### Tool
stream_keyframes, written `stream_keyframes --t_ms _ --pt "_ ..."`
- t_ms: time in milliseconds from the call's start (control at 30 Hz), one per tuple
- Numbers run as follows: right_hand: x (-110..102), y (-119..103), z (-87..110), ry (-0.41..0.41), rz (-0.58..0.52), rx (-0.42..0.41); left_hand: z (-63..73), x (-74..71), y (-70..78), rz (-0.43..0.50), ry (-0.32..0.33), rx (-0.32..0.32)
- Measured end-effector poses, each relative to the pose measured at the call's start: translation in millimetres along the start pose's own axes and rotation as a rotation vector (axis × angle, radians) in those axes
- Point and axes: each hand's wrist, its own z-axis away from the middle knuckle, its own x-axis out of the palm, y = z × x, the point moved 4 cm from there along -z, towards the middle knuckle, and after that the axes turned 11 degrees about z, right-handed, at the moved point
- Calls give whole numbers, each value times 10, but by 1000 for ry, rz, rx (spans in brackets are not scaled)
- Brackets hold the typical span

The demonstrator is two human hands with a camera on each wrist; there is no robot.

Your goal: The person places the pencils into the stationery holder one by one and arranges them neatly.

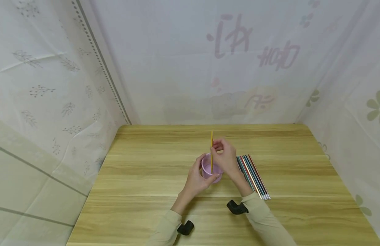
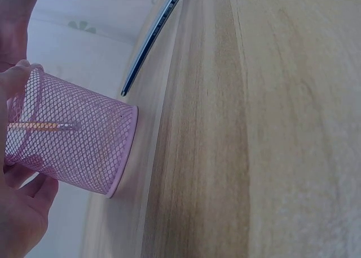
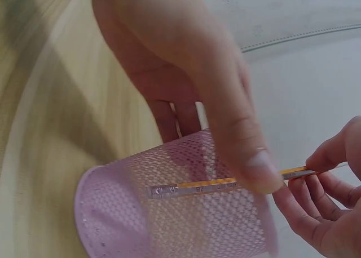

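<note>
A pink mesh pen cup [image 2: 84, 137] is gripped at its sides by my left hand [image 1: 197, 179], thumb near the rim. Between thumb and fingers, my right hand [image 1: 226, 158] pinches a yellow pencil [image 1: 212, 145] above the cup. The pencil stands nearly upright, and its lower end with the metal ferrule [image 3: 162, 191] is inside the cup, showing through the mesh in the left wrist view. No other pencil shows in the cup. Just right of my right hand, several pencils [image 1: 254, 176] in dark, red and metallic colours lie side by side on the table.
The wood-grain table [image 1: 140, 191] extends around both hands. Patterned pale cloth [image 1: 165, 75] hangs behind it and on both sides. Black curved pieces [image 1: 237, 207] sit at both sleeve cuffs.
</note>
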Motion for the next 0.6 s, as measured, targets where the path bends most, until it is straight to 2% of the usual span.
stream_keyframes --t_ms 200,600 --pt "54 46 52 -21 19 -6 -10 6 -14 -11 -4 18" --pt "31 66 108 -9 65 -17 3 3 -4 -27 -12 1"
